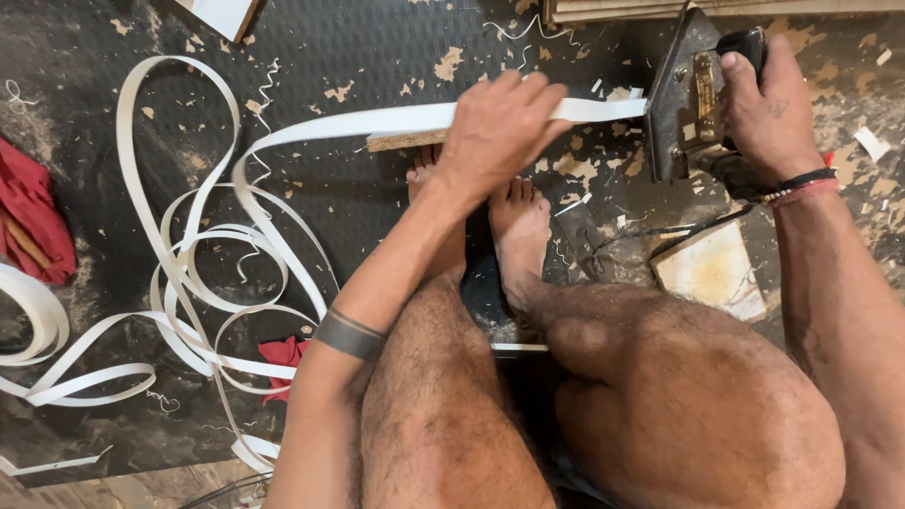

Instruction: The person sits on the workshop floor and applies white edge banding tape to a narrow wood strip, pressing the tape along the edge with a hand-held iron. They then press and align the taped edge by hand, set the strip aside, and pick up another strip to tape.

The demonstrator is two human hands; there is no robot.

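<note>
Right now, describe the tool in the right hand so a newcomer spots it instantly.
Follow the taut white strip from the left hand rightward to its end. There the right hand grips a flat iron: dark wedge-shaped metal, black handle, the only metal tool among scraps.

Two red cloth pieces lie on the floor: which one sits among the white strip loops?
The small red cloth scrap beside the left forearm, tangled in the white strip loops; the larger red cloth lies at the frame's left edge.
</note>
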